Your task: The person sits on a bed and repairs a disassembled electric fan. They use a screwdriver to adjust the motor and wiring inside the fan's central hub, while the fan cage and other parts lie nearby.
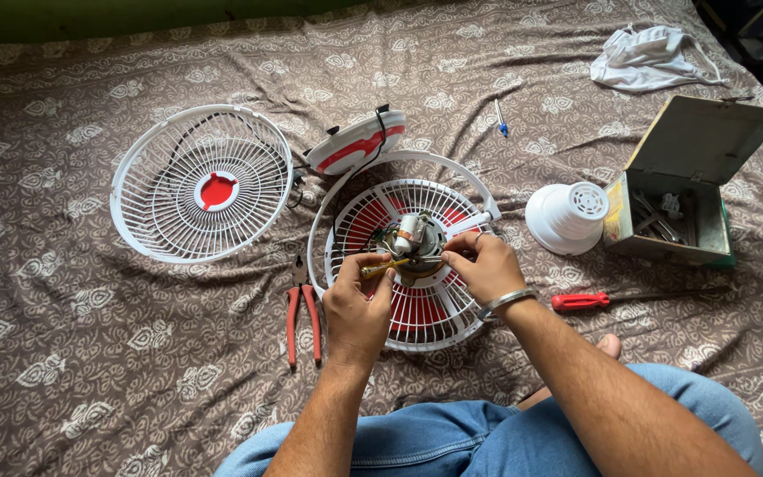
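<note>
A brown bedsheet (90, 353) printed with pale leaf-like motifs covers nearly the whole scene, lying in soft creases. Along the far edge runs a dark green strip (90, 19). The far right corner is dark and unclear. Light is soft and even.

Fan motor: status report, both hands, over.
Left hand grips yellow-handled screwdriver at fan motor. Right hand steadies motor. Pliers lie beside, clear.

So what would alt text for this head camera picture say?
A person's left hand works a yellow-handled tool at the exposed fan motor while the right hand steadies it. Red pliers and a detached grille lie nearby.
</note>
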